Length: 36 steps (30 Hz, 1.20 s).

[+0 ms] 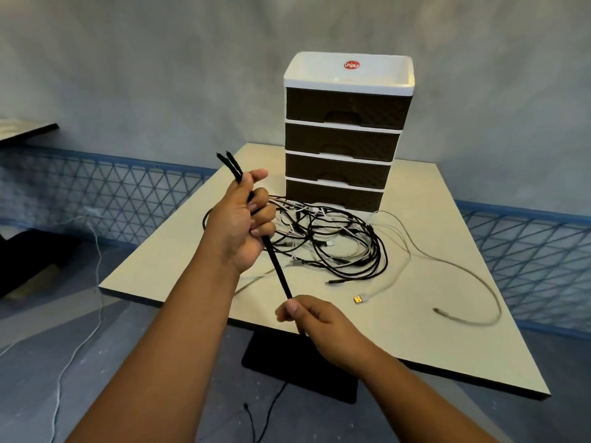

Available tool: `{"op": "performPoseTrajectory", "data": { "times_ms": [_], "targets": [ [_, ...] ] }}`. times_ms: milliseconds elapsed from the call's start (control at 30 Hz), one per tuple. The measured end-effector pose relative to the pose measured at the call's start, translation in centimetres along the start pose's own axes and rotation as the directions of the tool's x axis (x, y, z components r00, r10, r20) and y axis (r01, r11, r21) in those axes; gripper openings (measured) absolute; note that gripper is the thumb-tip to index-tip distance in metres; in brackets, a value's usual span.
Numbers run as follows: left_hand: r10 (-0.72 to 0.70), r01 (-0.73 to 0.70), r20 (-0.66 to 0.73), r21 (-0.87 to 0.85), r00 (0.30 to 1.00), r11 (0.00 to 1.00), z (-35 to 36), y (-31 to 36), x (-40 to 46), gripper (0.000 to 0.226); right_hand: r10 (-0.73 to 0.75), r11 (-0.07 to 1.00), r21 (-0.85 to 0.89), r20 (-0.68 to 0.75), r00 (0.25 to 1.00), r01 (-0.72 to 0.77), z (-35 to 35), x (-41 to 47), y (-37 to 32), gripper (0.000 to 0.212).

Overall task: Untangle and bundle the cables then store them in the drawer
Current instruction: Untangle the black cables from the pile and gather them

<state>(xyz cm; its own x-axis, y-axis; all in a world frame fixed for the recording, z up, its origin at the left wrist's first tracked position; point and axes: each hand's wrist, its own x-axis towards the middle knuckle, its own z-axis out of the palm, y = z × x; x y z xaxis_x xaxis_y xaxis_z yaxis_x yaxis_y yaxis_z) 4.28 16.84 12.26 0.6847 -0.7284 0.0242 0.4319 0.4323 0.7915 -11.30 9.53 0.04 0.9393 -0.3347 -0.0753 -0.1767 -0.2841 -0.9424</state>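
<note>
1. Left hand [244, 219] raised above the table [447, 330], fingers curled round a doubled black cable [278, 270], two ends sticking up past the thumb.
2. Right hand [307, 316] lower, pinching the same cable between thumb and fingertips, strand pulled taut between both.
3. Remaining tangle [332, 241] of black and white cables heaped on the table, just in front of the drawer unit [345, 132]; all four drawers closed.
4. Risk, as a judgement: pulling harder likely to tighten knots or drag the heap off the edge, if still linked.

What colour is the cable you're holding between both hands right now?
Black, clearest in the head view: the cable runs taut from the left hand to the right hand.
</note>
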Motion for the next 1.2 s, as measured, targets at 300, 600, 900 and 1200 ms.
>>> {"op": "performPoseTrajectory", "data": {
  "times_ms": [300,600,900,1200],
  "targets": [
    [-0.053,0.051,0.033,0.076,0.998,0.996,-2.3,0.5,4.3,0.035,0.066,0.860,-0.294,-0.746,0.663,-0.417,-9.9,6.7,4.2,0.023],
    [-0.165,0.153,0.101,0.111,0.981,0.982,-3.3,0.7,8.6,0.026,0.311,0.715,-0.230,-0.741,0.595,-0.660,-14.4,9.3,6.1,0.025],
    [-0.267,0.251,0.125,0.131,0.955,0.959,-3.8,0.4,12.0,0.025,0.247,0.966,0.236,-0.707,0.662,-0.109,-18.3,9.2,-9.1,0.019],
    [-0.423,0.398,0.140,0.175,0.895,0.900,-3.7,0.2,12.6,0.032,-0.059,0.861,0.411,-0.506,0.861,0.301,-15.3,8.4,-14.9,0.017]
  ]
}}
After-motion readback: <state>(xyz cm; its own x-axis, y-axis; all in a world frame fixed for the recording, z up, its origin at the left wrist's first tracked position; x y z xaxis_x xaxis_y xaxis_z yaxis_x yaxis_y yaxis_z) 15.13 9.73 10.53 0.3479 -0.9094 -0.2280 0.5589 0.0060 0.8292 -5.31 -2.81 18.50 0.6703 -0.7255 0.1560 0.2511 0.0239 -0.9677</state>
